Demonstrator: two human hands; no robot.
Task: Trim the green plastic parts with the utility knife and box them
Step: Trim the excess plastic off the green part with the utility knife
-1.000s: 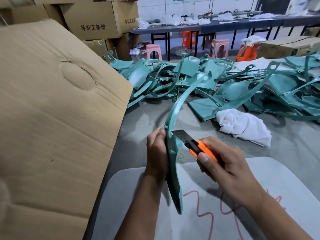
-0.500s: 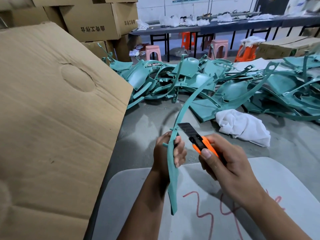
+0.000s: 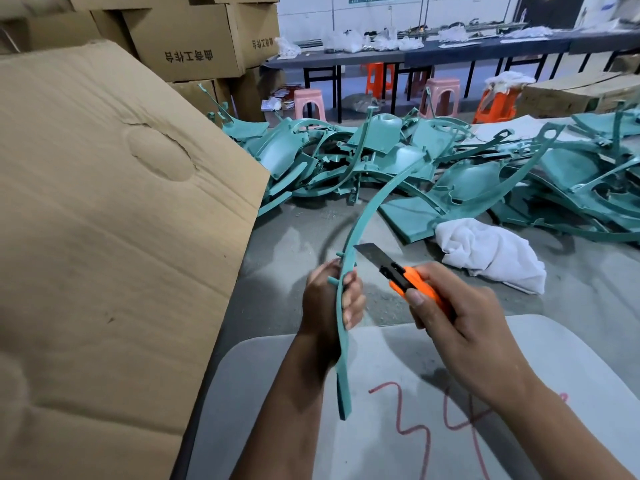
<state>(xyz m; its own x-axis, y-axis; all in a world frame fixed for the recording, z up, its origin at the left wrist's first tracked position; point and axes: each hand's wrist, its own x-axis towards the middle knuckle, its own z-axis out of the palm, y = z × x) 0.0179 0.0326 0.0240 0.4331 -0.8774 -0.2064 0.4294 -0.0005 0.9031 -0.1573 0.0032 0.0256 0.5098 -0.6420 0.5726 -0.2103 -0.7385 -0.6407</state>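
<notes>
My left hand (image 3: 332, 299) grips a long curved green plastic part (image 3: 367, 216) near its middle, holding it upright over the table; its lower end hangs above a grey board (image 3: 381, 445). My right hand (image 3: 460, 327) grips an orange utility knife (image 3: 408, 278), whose bare blade (image 3: 372, 252) touches the part's right edge just above my left fingers. A pile of more green parts (image 3: 398, 161) lies across the back of the table. The large cardboard flap (image 3: 104, 237) of a box fills the left side.
A crumpled white cloth (image 3: 491, 254) lies on the grey table (image 3: 294, 237) right of the knife. Stacked cardboard boxes (image 3: 187, 39) stand at the back left. Pink and orange stools (image 3: 440, 95) and a long dark bench (image 3: 450, 53) are beyond the table.
My left hand turned the part so its thin edge faces me and re-gripped it with fingers curled around. The knife blade slid upward along the part's edge.
</notes>
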